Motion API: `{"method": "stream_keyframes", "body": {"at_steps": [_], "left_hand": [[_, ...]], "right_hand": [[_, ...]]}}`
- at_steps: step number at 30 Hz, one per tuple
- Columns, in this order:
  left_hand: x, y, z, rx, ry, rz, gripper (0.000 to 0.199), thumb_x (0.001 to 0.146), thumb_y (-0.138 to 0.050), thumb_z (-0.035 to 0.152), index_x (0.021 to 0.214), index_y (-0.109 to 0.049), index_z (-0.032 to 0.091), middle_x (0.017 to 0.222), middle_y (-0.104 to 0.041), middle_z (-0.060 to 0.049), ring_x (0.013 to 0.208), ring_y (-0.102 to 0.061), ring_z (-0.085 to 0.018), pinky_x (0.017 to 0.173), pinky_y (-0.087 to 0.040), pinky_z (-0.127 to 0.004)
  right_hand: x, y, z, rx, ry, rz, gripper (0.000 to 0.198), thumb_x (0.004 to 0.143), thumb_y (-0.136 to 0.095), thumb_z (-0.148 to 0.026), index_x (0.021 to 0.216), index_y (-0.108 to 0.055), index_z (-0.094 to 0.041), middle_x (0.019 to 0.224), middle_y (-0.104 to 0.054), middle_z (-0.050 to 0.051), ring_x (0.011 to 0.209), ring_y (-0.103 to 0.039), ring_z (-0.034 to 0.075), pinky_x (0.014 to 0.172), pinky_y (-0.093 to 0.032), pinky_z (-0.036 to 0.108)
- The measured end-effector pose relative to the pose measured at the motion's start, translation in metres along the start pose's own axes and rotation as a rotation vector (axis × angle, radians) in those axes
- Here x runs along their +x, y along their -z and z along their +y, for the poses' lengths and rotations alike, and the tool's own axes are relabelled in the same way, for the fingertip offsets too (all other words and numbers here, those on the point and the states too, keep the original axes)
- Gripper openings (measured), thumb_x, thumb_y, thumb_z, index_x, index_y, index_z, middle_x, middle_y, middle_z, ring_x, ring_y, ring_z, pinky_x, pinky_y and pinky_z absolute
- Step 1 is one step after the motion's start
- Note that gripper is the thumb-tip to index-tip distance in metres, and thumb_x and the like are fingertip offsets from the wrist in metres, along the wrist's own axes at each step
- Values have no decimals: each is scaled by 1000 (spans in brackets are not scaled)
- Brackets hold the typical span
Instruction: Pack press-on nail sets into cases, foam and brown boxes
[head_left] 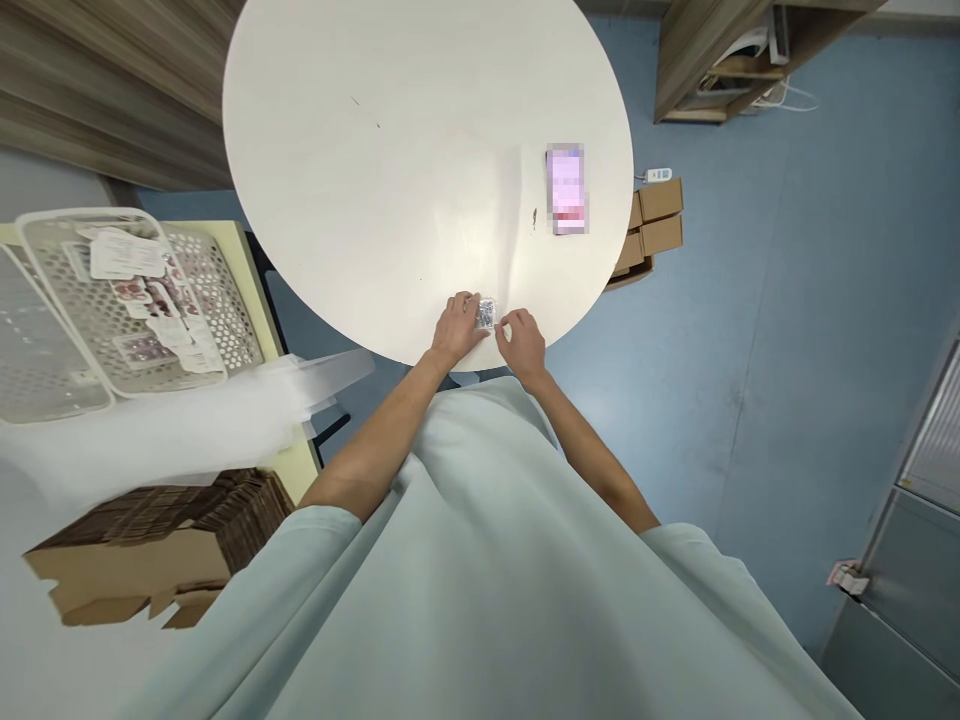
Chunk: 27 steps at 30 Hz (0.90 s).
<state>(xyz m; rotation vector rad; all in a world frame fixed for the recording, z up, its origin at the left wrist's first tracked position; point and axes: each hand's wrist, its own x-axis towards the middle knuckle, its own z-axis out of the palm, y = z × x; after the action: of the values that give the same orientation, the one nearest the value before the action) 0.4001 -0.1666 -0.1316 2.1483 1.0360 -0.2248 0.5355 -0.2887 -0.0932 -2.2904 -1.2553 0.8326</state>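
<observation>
A small clear case (486, 314) with dark and silvery bits inside lies near the front edge of the round white table (360, 210). My left hand (456, 328) grips it from the left, fingers and thumb bent around that side. On the other side, my right hand (523, 343) has its thumb and index fingertip pinched together at the case's lower right corner. Whether something thin is between those fingertips is too small to make out.
A phone (568, 190) with a blurred screen lies on the table's right side. White plastic baskets (225, 300) holding packets stand at left, above stacked flattened cardboard boxes (150, 570). Small brown boxes (661, 217) sit beyond the table's right edge. A wooden shelf (686, 60) stands at upper right.
</observation>
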Motion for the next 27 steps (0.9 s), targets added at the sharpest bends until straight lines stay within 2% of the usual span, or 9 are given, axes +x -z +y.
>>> {"method": "stream_keyframes", "body": {"at_steps": [2, 5, 8, 11, 14, 20, 27], "left_hand": [[-4, 1, -5, -110, 67, 74, 64, 98, -68, 30, 159, -55, 16, 163, -56, -23, 149, -56, -39, 120, -53, -51], [-13, 5, -11, -274, 247, 180, 42, 112, -47, 35, 146, -65, 19, 150, -68, -19, 133, -68, -32, 116, -55, -46], [-20, 9, -14, -378, 389, 177, 45, 117, -36, 45, 124, -73, 22, 131, -80, -14, 116, -76, -29, 110, -57, -44], [-21, 10, -12, -396, 465, 130, 36, 111, -54, 51, 116, -75, 23, 125, -84, -11, 112, -78, -29, 108, -57, -41], [-17, 8, -11, -346, 497, 92, 24, 100, -70, 42, 112, -76, 22, 125, -84, -10, 115, -78, -29, 108, -57, -39], [-9, 6, -14, -262, 540, 63, 16, 99, -63, 30, 105, -76, 24, 118, -85, -8, 116, -77, -29, 105, -57, -40], [-8, -2, -23, -251, 542, 120, 13, 97, -61, 28, 102, -73, 26, 111, -84, -11, 112, -76, -35, 102, -58, -49]], "right_hand": [[3, -9, -9, -47, 76, -70, 21, 116, -52, -28, 115, -72, -20, 125, -70, 14, 118, -65, 28, 87, -57, 36], [9, -23, -18, -123, 147, -179, 22, 115, -53, -23, 116, -74, -20, 128, -69, 15, 118, -63, 29, 89, -58, 38], [14, -36, -21, -189, 172, -262, 23, 113, -53, -19, 116, -76, -19, 129, -68, 17, 119, -60, 30, 90, -59, 39], [18, -45, -22, -236, 162, -303, 27, 113, -51, -18, 118, -78, -20, 128, -68, 16, 120, -60, 30, 92, -59, 39], [19, -50, -25, -268, 143, -320, 32, 115, -47, -17, 124, -78, -19, 129, -69, 16, 121, -60, 29, 95, -58, 38], [17, -47, -28, -202, 104, -295, 28, 115, -59, -37, 124, -78, -18, 130, -68, 17, 126, -60, 32, 98, -58, 39], [24, -32, -5, -27, -168, -119, 34, 117, -53, -43, 132, -72, -19, 132, -68, 17, 129, -64, 32, 100, -59, 42]]}}
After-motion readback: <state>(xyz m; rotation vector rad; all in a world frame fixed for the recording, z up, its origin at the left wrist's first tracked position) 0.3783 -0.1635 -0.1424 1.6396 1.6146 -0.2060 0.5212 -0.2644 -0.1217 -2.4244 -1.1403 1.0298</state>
